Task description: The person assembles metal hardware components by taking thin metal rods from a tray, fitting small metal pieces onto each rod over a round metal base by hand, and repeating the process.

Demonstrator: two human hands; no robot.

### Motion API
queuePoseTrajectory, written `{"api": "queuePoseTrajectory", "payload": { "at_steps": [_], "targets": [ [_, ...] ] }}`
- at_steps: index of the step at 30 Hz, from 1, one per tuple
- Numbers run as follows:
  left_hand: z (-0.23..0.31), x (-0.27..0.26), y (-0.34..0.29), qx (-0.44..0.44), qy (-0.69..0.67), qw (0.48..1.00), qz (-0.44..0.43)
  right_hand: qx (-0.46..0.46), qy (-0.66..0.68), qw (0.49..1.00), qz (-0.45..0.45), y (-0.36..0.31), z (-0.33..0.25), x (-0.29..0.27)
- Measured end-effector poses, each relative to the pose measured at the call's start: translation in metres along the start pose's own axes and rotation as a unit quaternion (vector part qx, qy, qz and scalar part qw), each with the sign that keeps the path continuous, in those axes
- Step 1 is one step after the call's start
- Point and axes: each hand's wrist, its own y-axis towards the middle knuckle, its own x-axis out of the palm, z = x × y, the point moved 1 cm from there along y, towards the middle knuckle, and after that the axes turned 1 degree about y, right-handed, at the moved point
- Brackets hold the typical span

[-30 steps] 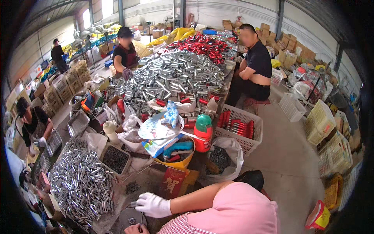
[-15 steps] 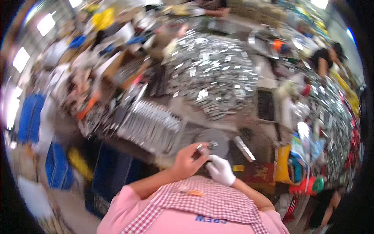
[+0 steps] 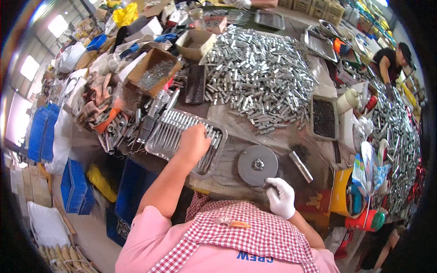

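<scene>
Rods lay in the metal tray, at the grey disc's ten o'clock. My bare left hand curled over them, its hold hidden; a careless drag could have skewed the rows. My gloved right hand curled at five o'clock, its grip unclear.

pink shirt: short word, blue lettering | red card: gold marking, unreadable

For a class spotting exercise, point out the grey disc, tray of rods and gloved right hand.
Grey disc (image 3: 246,172), head view: bare face, left of centre.
Tray of rods (image 3: 223,139), head view: right rim.
Gloved right hand (image 3: 281,199), head view: middle of glove.
</scene>
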Motion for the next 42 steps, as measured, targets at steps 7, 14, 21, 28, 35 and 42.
{"api": "queuePoseTrajectory", "payload": {
  "at_steps": [7, 14, 21, 28, 35, 42],
  "targets": [
    [-0.017, 0.002, 0.013, -0.033, 0.052, 0.998, -0.024, -0.110, -0.181, 0.963, 0.166, 0.026, 0.005, -0.070],
    [0.060, 0.027, 0.038, 0.197, -0.060, 0.978, 0.020, 0.062, -0.459, 0.858, 0.224, 0.063, 0.068, -0.151],
    [0.138, 0.126, 0.080, 0.343, 0.085, 0.933, -0.061, 0.110, -0.558, 0.802, 0.183, 0.091, 0.108, -0.146],
    [0.105, 0.168, 0.100, 0.363, 0.255, 0.894, -0.055, 0.158, -0.515, 0.822, 0.183, 0.119, 0.074, -0.107],
    [0.131, 0.156, 0.105, 0.390, 0.262, 0.881, -0.059, 0.225, -0.486, 0.833, 0.142, 0.125, 0.081, -0.115],
    [0.125, 0.134, 0.106, 0.369, 0.202, 0.907, -0.030, 0.143, -0.453, 0.866, 0.157, 0.110, 0.065, -0.118]
  ]
}}
